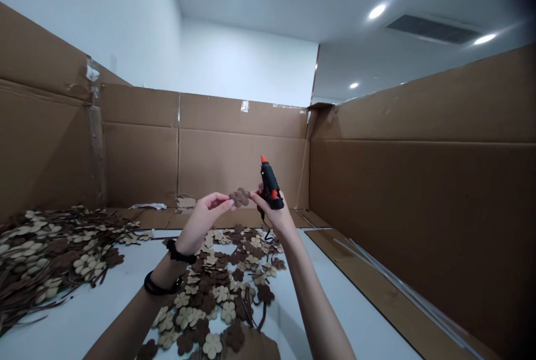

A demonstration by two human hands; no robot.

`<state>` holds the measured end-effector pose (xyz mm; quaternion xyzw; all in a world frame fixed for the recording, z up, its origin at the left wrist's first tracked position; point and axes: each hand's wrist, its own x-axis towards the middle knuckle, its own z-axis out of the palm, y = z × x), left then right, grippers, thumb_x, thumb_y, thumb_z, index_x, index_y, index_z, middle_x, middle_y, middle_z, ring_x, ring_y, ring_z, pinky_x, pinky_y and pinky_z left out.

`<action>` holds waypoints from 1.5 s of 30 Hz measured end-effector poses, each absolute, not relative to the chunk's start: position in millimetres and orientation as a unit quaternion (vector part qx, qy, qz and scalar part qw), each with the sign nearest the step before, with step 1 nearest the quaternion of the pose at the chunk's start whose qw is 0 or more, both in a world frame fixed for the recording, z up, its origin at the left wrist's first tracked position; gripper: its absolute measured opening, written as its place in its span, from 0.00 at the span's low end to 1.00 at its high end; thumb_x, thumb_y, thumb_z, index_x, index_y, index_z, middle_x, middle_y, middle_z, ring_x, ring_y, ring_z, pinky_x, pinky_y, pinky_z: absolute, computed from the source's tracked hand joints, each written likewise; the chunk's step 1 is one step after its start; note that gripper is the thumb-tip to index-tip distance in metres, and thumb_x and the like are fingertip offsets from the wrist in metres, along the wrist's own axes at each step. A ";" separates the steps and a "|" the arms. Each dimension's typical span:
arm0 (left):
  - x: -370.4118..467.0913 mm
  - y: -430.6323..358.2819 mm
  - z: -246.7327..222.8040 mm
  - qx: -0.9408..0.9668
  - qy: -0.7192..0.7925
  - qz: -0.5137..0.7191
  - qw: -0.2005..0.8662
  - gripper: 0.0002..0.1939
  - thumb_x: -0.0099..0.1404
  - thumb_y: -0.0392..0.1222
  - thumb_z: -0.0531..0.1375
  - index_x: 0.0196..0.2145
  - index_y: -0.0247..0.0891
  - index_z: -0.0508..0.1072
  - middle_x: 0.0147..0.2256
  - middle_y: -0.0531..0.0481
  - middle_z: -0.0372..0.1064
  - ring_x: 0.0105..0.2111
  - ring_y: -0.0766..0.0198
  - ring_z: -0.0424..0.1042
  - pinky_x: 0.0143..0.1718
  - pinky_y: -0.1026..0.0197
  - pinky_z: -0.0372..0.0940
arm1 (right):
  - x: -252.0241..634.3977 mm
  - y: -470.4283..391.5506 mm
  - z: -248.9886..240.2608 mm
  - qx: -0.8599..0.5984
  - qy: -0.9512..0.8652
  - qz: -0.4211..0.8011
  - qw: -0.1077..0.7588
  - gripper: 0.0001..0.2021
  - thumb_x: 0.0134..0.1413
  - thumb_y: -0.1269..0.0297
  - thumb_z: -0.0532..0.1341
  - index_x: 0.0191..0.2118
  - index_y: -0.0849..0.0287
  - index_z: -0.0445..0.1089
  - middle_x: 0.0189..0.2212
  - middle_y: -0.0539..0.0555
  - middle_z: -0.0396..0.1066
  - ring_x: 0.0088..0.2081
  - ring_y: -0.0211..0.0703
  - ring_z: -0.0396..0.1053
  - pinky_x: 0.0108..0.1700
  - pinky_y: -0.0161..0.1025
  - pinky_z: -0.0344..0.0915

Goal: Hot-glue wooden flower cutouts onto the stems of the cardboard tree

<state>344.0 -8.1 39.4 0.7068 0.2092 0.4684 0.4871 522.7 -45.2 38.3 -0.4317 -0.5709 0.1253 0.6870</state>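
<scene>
Between my two hands, above the white table, is a brown flower piece [239, 197]. My left hand [208, 212] pinches its left side between thumb and fingers. The fingertips of my right hand [272, 209] hold its right edge. A black glue gun [270, 182] with an orange tip is also held in my right hand, its nozzle pointing up and its cord hanging below. Beneath my hands lie many loose beige and brown flowers [221, 293], spread across the table.
A large heap of flowers with thin strips [58, 254] covers the left side. Cardboard walls [243, 153] stand at the back and both sides. Clear glue sticks [402, 287] lie on a cardboard strip [377, 298] at the right. A cardboard piece [255, 344] sits at the near edge.
</scene>
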 end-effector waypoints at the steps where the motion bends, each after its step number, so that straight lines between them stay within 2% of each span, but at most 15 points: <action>1: 344.0 -7.8 39.5 0.707 0.210 0.467 0.488 0.13 0.58 0.50 0.62 0.33 0.37 0.72 0.34 0.48 0.73 0.38 0.62 0.70 0.44 0.60 0.61 | 521.4 -45.4 38.3 -0.430 -0.577 0.127 0.683 0.12 0.44 0.59 0.64 0.32 0.57 0.63 0.28 0.50 0.64 0.30 0.39 0.62 0.33 0.37 0.59; 9: 336.5 -2.3 43.1 0.756 0.266 0.449 0.395 0.16 0.55 0.54 0.63 0.30 0.37 0.74 0.33 0.48 0.71 0.36 0.60 0.68 0.40 0.60 0.60 | 512.9 -53.5 44.6 -0.423 -0.630 0.142 0.636 0.11 0.45 0.61 0.64 0.29 0.57 0.60 0.26 0.49 0.61 0.31 0.39 0.62 0.36 0.37 0.59; 12: 335.2 1.4 42.4 0.771 0.262 0.448 0.370 0.14 0.54 0.52 0.63 0.28 0.38 0.75 0.40 0.46 0.70 0.40 0.59 0.68 0.43 0.58 0.60 | 512.1 -56.5 46.6 -0.418 -0.634 0.146 0.633 0.11 0.45 0.61 0.64 0.29 0.57 0.60 0.27 0.49 0.61 0.31 0.40 0.62 0.37 0.38 0.60; 15: 335.2 2.4 42.1 0.768 0.244 0.441 0.396 0.11 0.54 0.49 0.64 0.26 0.37 0.75 0.47 0.44 0.69 0.45 0.57 0.68 0.47 0.58 0.60 | 514.1 -58.7 47.3 -0.423 -0.646 0.152 0.617 0.10 0.46 0.62 0.63 0.29 0.57 0.60 0.27 0.49 0.61 0.31 0.40 0.62 0.37 0.38 0.59; 17: 335.4 1.8 42.2 0.766 0.245 0.425 0.415 0.11 0.53 0.49 0.64 0.26 0.37 0.75 0.44 0.44 0.72 0.43 0.58 0.70 0.46 0.58 0.61 | 516.6 -59.5 47.1 -0.425 -0.661 0.151 0.599 0.09 0.46 0.64 0.62 0.29 0.57 0.60 0.27 0.49 0.61 0.31 0.39 0.62 0.37 0.37 0.59; 21: 336.2 0.5 41.5 0.768 0.256 0.412 0.419 0.12 0.54 0.49 0.64 0.27 0.36 0.74 0.31 0.48 0.74 0.34 0.62 0.70 0.38 0.61 0.62 | 520.4 -59.0 46.4 -0.424 -0.682 0.151 0.577 0.07 0.46 0.66 0.61 0.29 0.57 0.60 0.28 0.49 0.62 0.32 0.40 0.62 0.38 0.37 0.59; 28: 337.8 -1.3 41.6 0.763 0.266 0.412 0.421 0.11 0.53 0.47 0.64 0.25 0.35 0.72 0.26 0.51 0.71 0.27 0.66 0.67 0.31 0.64 0.60 | 518.5 -61.7 49.0 -0.415 -0.683 0.155 0.581 0.08 0.46 0.64 0.62 0.29 0.57 0.61 0.27 0.49 0.63 0.31 0.39 0.63 0.38 0.38 0.60; 33: 337.5 0.9 39.9 0.761 0.264 0.416 0.422 0.11 0.53 0.47 0.63 0.25 0.35 0.71 0.26 0.52 0.71 0.27 0.67 0.67 0.30 0.65 0.59 | 514.2 -64.4 49.9 -0.414 -0.690 0.166 0.570 0.09 0.49 0.59 0.62 0.31 0.57 0.62 0.26 0.48 0.63 0.30 0.39 0.63 0.36 0.38 0.61; 40: 339.5 2.2 38.5 0.753 0.259 0.416 0.440 0.13 0.52 0.47 0.64 0.27 0.35 0.68 0.27 0.51 0.70 0.27 0.67 0.68 0.30 0.64 0.60 | 513.7 -52.7 42.0 -0.380 -0.696 0.192 0.578 0.07 0.47 0.66 0.61 0.31 0.57 0.61 0.28 0.50 0.68 0.31 0.40 0.67 0.39 0.40 0.63; 45: 339.7 0.6 40.0 0.739 0.267 0.404 0.468 0.18 0.53 0.49 0.64 0.37 0.37 0.67 0.29 0.51 0.71 0.28 0.65 0.69 0.32 0.63 0.62 | 513.4 -50.7 40.2 -0.386 -0.684 0.203 0.585 0.07 0.45 0.67 0.61 0.31 0.57 0.61 0.28 0.50 0.70 0.31 0.40 0.67 0.39 0.40 0.64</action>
